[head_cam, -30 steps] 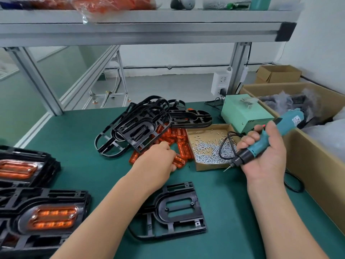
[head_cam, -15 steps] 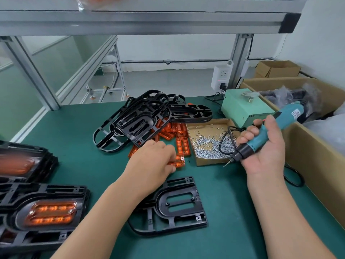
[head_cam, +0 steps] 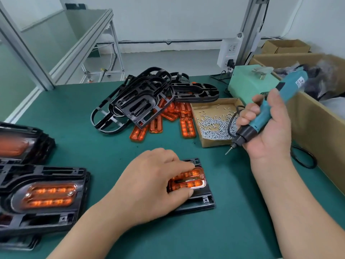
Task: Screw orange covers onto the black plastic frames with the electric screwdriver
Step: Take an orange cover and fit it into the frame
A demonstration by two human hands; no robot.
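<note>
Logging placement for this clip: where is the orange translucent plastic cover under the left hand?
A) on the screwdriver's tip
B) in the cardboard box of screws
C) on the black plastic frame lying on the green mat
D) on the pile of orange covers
C: the left hand holds the orange translucent plastic cover on the black plastic frame lying on the green mat.

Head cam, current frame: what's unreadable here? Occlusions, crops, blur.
Head view: left hand covers most of the black frame and part of the orange cover; seating unclear.
Head view: screwdriver bit too small; screw loaded or not, cannot tell.
Head view: finished frames cut by left edge, upper one blurred.
Head view: label on the electric screwdriver, held by the right hand, blurred.
</note>
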